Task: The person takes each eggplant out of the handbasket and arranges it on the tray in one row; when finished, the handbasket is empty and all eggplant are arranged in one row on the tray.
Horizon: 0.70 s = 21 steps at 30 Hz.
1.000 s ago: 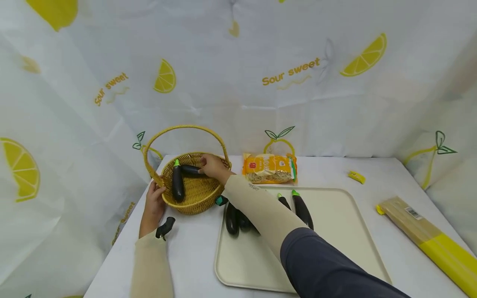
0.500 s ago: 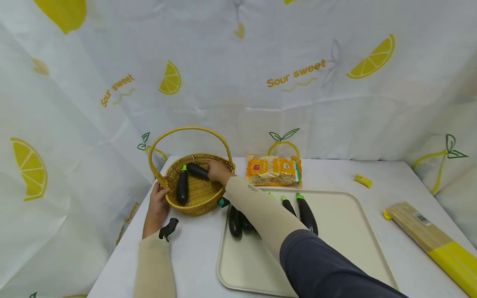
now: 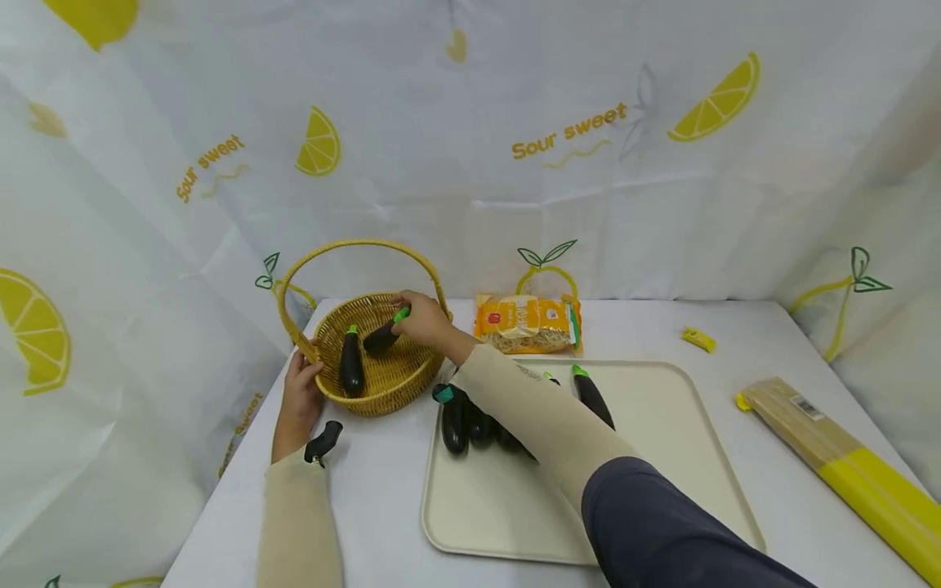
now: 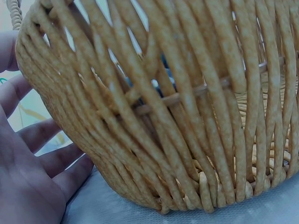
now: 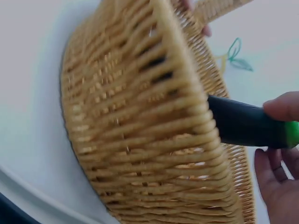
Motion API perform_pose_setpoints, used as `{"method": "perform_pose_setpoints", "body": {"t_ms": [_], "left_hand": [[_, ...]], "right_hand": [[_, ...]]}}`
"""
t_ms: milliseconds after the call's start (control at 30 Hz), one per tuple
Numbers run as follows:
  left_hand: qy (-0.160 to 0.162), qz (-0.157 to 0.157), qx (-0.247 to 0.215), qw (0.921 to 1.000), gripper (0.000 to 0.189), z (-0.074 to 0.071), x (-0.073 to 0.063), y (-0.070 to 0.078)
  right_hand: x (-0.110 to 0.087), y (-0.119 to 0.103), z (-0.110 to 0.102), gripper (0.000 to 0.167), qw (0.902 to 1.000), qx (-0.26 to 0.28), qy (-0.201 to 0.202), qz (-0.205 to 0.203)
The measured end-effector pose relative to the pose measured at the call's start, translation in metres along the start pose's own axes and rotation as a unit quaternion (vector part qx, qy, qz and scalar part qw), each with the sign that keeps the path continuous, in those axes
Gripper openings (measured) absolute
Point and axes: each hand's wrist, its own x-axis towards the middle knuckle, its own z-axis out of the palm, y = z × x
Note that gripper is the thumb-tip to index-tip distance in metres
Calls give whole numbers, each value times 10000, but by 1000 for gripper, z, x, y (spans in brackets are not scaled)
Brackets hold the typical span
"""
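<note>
A wicker basket (image 3: 382, 400) with a tall arched handle stands at the left of the table. My left hand (image 3: 300, 392) holds its left side near the handle's base; in the left wrist view the fingers (image 4: 70, 158) spread along the woven wall. Over the basket, my right hand (image 3: 426, 320) pinches an eggplant (image 3: 381, 339) near its green stem end, its dark body slanting down into the basket. In the right wrist view, this eggplant (image 5: 247, 123) shows between thumb and fingers above the rim. Another eggplant (image 3: 351, 367) lies inside on the left.
A beige tray (image 3: 662, 465) carries several eggplants (image 3: 454, 425), some hidden under my right forearm. Behind it lies an orange food packet (image 3: 525, 325). To the right are a small yellow packet (image 3: 698, 339) and a long pack of noodles (image 3: 831, 449). A printed curtain (image 3: 588, 212) hangs behind.
The right hand has shifted its hold on the eggplant in the basket: its green stem end now shows at the fingers and its body points down to the left. The left hand stays at the basket.
</note>
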Motion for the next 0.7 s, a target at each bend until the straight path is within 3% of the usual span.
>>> {"method": "perform_pose_setpoints", "body": {"t_ms": [167, 300, 400, 567, 700], "left_hand": [[73, -48, 32, 10000, 38, 1, 0, 2], [62, -43, 28, 10000, 38, 3, -1, 1], [66, -55, 20, 10000, 38, 6, -2, 2], [153, -160, 48, 9997, 38, 5, -2, 4], [181, -204, 20, 9996, 39, 5, -4, 4]], "right_hand": [[-16, -8, -7, 60, 9951, 838, 456, -257], [-33, -10, -18, 58, 9791, 1864, 563, -592], [-48, -15, -31, 51, 9685, 2273, 641, -783], [-72, -22, -60, 39, 9669, 2114, 852, -1151], [-90, -15, -89, 38, 9677, 1908, 894, -1384]]}}
